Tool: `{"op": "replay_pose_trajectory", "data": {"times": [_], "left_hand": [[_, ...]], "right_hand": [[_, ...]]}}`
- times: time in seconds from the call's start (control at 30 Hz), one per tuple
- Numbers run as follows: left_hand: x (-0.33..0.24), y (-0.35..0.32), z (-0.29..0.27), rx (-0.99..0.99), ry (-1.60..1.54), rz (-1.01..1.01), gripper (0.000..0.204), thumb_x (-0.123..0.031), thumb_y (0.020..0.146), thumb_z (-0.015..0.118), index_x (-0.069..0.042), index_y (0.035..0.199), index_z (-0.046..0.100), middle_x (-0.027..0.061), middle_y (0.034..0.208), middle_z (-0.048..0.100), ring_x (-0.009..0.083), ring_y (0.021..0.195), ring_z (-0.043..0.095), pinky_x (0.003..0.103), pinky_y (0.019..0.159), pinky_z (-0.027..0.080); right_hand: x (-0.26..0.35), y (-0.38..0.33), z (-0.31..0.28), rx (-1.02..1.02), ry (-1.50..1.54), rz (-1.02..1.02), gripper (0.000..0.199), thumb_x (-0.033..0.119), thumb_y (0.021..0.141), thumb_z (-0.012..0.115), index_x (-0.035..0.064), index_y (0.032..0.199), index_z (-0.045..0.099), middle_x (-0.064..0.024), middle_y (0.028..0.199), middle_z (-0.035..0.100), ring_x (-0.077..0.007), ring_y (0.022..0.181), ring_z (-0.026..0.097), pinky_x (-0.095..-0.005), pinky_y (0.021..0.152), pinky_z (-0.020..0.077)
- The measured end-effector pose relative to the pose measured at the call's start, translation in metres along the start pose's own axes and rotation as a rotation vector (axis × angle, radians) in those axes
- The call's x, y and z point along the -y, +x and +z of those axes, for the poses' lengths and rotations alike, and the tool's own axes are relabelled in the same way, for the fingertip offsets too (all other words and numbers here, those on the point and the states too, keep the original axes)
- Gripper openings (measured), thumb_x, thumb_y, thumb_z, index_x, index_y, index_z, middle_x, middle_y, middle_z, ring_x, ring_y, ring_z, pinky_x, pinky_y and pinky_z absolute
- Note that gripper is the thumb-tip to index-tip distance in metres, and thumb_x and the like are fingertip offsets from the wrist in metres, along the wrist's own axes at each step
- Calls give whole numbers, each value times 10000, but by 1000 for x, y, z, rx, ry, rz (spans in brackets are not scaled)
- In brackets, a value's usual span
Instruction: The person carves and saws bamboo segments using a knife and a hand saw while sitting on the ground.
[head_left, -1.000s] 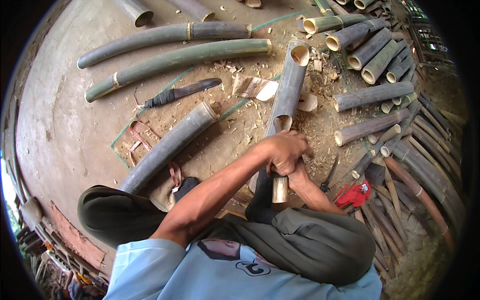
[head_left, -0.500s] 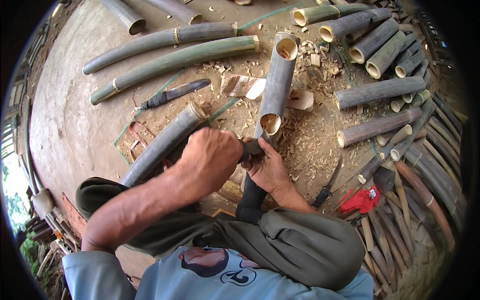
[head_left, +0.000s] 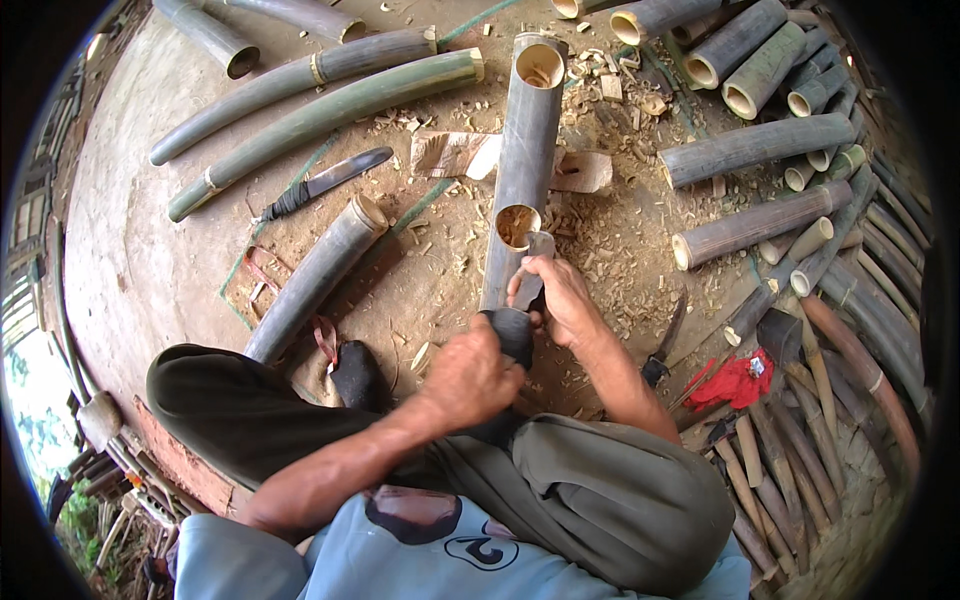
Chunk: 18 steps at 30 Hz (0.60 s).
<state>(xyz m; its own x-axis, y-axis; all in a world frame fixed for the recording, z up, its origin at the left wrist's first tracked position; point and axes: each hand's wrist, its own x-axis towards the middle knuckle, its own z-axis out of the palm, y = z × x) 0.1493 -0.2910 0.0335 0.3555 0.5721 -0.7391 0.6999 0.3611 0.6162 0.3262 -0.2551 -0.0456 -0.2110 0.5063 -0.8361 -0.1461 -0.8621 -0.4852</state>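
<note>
A long grey bamboo tube lies lengthwise in front of me, with two openings cut into its upper side. At the nearer opening rests the tip of a short, broad-bladed knife. My left hand is closed around its black-wrapped handle. Ahead of it, my right hand pinches the blade, thumb and fingers on the flat metal. Pale shavings fill part of the far opening. A wooden block sits under the tube.
Left lie a black-handled knife, another bamboo tube and a green bamboo length. Cut bamboo pieces are piled at right, near a red cloth and a slim knife. Wood chips litter the floor.
My left hand has come down and toward the right. The knife has swung from lying crosswise to pointing away from me, its tip at the near opening. The whole view has shifted slightly.
</note>
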Motion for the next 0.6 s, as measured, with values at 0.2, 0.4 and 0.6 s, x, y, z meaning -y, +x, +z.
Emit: {"op": "replay_pose_trajectory", "data": {"times": [0.2,0.4,0.6], "left_hand": [[-19,1,44,-163,-289,-62,544,-273,836,719,105,1093,424,337,894,662,512,916,669,548,838,534],[42,-27,4,-262,-156,-96,495,-325,802,765,8,1096,548,282,917,691,453,925,688,522,804,526],[-6,-5,-97,-572,424,-33,203,-168,735,696,18,818,686,234,737,692,390,727,715,469,686,565]], "right_hand": [[-7,0,-8,-159,-356,-166,396,344,952,513,31,747,641,-63,660,611,-139,598,566,-294,597,451],[1,-7,42,-60,-204,-74,331,369,976,603,52,889,640,-43,737,601,-134,529,545,-280,427,442],[22,10,62,156,366,-165,235,244,999,562,26,1017,645,-117,872,690,-210,623,662,-365,543,550]]}}
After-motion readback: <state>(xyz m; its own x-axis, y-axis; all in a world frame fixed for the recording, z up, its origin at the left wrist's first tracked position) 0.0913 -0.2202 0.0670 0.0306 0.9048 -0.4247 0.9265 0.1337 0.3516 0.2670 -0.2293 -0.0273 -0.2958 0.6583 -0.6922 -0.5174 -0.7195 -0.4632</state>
